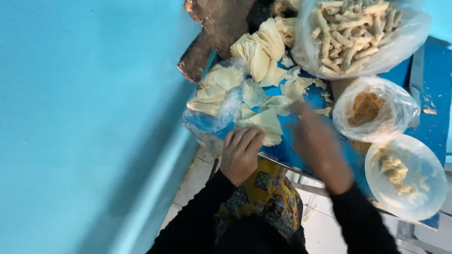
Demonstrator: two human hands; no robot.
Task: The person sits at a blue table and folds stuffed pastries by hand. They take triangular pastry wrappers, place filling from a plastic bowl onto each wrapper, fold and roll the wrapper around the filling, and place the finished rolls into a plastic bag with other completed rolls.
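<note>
Hands work over a blue bench (pixel 426 70) strewn with thin, pale pastry sheets. At about seven o'clock from the middle of the spread, the left hand (pixel 241 153) lies palm down with fingers together, pressing on the near edge of one folded pastry sheet (pixel 264 123) at the bench's front. The right hand (pixel 310 134) is smeared by motion; it reaches in toward the loose wrapper scraps (pixel 287 94) at the centre, and whether its fingers are spread or pinching I cannot tell.

A stack of sheets on clear plastic (pixel 214 91) sits at nine o'clock. At one o'clock a clear bag of finished rolls (pixel 353 33) bulges. At three o'clock there is a bag of brown crumbly filling (pixel 366 109), and at five o'clock a bowl of pale filling (pixel 400 175).

To handle the sheet well, I judge that the left hand should keep it flat and steady with light pressure, since such thin dough looks likely to tear or stick if dragged.
</note>
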